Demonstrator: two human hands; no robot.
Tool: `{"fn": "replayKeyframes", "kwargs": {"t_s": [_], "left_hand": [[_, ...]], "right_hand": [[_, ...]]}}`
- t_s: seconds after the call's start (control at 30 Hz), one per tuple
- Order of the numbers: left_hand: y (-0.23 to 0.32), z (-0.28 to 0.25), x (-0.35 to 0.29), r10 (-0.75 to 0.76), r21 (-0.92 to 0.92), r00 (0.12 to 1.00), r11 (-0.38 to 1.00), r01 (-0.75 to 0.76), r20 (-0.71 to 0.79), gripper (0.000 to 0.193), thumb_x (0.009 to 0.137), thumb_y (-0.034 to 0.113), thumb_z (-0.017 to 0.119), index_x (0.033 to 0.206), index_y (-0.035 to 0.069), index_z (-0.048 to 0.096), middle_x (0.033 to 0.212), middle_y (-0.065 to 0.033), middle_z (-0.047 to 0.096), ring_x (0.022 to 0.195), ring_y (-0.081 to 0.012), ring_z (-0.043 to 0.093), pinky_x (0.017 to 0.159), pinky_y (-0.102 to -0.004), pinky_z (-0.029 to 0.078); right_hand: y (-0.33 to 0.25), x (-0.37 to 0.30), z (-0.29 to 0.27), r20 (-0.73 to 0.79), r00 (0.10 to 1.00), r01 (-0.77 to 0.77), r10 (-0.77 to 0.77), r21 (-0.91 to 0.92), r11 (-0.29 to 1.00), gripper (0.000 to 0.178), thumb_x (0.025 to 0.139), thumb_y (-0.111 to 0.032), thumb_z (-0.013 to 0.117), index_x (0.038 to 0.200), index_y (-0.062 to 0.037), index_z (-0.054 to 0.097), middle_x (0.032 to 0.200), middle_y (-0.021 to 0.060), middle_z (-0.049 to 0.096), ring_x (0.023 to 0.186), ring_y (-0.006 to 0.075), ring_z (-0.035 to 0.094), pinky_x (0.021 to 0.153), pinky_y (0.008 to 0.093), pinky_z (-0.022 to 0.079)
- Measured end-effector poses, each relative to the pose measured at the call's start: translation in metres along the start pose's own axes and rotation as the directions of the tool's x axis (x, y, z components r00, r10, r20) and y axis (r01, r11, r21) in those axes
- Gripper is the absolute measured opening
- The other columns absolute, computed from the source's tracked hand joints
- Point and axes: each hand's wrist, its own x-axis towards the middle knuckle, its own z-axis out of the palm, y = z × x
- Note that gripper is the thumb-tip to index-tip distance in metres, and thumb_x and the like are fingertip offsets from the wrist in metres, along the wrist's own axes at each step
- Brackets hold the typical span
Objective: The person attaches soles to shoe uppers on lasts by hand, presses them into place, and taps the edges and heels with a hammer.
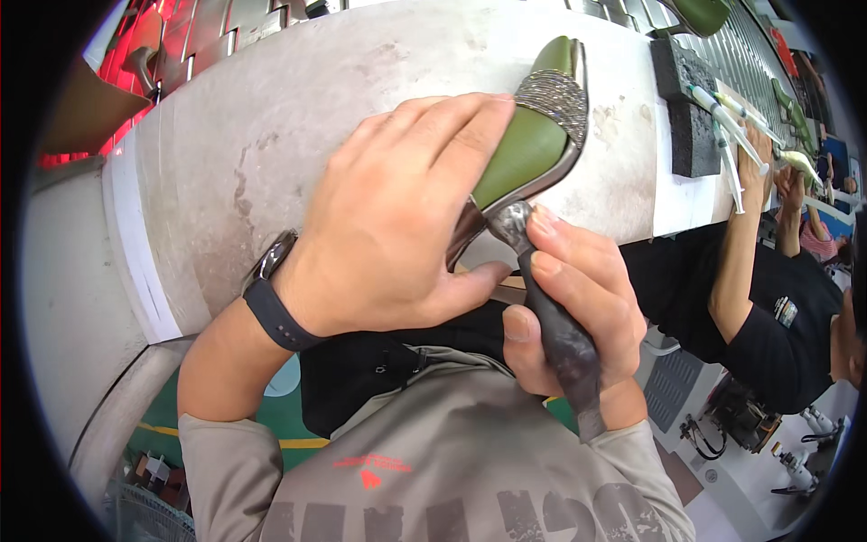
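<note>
A green shoe (pixel 524 154) with a glittery dark cord-wrapped band (pixel 553 98) across its toe end lies over the near edge of the worktable. My left hand (pixel 397 212) is wrapped over it, hiding its left side, with the thumb below. In my closed right hand (pixel 578 280) is a dark-handled tool (pixel 555 316) with a rounded, worn metal-looking head. That head touches or nearly touches the shoe's lower edge, close to the heel. I cannot make out the tool's exact kind.
The pale, stained worktable (pixel 271 126) spreads beyond my hands. Dark foam blocks (pixel 691 108) and several syringes (pixel 731 126) are at right. A co-worker (pixel 768 298) in black works close by there. Along the far side runs a metal slat conveyor (pixel 217 36), with red light at left.
</note>
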Motion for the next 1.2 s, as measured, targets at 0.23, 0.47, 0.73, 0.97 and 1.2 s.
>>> {"fn": "replayKeyframes", "kwargs": {"t_s": [0.23, 0.47, 0.73, 0.97, 1.2], "left_hand": [[-0.001, 0.001, 0.0, 0.025, 0.032, 0.999, 0.999, -0.024, -0.036, 0.095, 0.067, 0.027, 0.086, 0.148, -0.006, 0.049, 0.139, -0.024, 0.061, 0.124, -0.0429, 0.061, 0.103, -0.049, 0.05], [-0.001, 0.005, -0.002, 0.02, 0.031, 0.999, 0.999, -0.019, -0.042, 0.095, 0.065, 0.025, 0.084, 0.148, -0.004, 0.049, 0.141, -0.0232, 0.059, 0.127, -0.0414, 0.058, 0.104, -0.0484, 0.049], [0.004, 0.004, 0.003, 0.008, 0.046, 1.0, 0.999, -0.007, -0.018, 0.094, 0.065, 0.024, 0.083, 0.147, -0.006, 0.048, 0.141, -0.0244, 0.058, 0.126, -0.0428, 0.058, 0.105, -0.0484, 0.047], [0.007, -0.014, 0.002, -0.026, 0.016, 0.99, 1.0, 0.024, 0.14, 0.095, 0.067, 0.023, 0.086, 0.149, -0.007, 0.047, 0.142, -0.0255, 0.057, 0.13, -0.0431, 0.056, 0.111, -0.0481, 0.045], [0.028, 0.008, 0.049, -0.196, -0.029, 0.978, 0.98, 0.198, 0.068, 0.097, 0.075, 0.025, 0.088, 0.151, -0.01, 0.04, 0.138, -0.0284, 0.059, 0.123, -0.0442, 0.061, 0.106, -0.0459, 0.049]], "right_hand": [[-0.003, 0.002, 0.009, -0.049, 0.994, 0.08, -0.093, -0.221, 0.972, 0.043, 0.079, -0.004, 0.084, 0.118, 0.0027, 0.066, 0.118, 0.0235, 0.07, 0.105, 0.0411, 0.072, 0.09, 0.048, 0.063], [0.0, -0.003, -0.003, -0.014, 0.989, -0.142, 0.147, 0.176, 0.974, 0.035, 0.086, 0.002, 0.077, 0.119, 0.0056, 0.065, 0.119, 0.0273, 0.071, 0.112, 0.0379, 0.072, 0.099, 0.0446, 0.058], [-0.006, 0.006, 0.001, 0.0, 0.998, -0.059, 0.06, 0.112, 0.992, 0.031, 0.078, 0.002, 0.08, 0.107, 0.0061, 0.069, 0.104, 0.023, 0.075, 0.098, 0.0362, 0.076, 0.088, 0.0412, 0.062], [-0.012, 0.014, -0.042, 0.203, 0.875, -0.484, 0.44, 0.35, 0.802, 0.029, 0.091, 0.0, 0.071, 0.119, 0.0062, 0.069, 0.119, 0.0215, 0.075, 0.112, 0.0255, 0.073, 0.099, 0.0366, 0.056], [0.003, 0.032, -0.078, -0.177, 0.869, -0.378, 0.463, 0.368, 0.85, 0.039, 0.097, -0.015, 0.062, 0.127, 0.0087, 0.056, 0.122, 0.0341, 0.068, 0.117, 0.039, 0.07, 0.098, 0.0457, 0.062]]}}
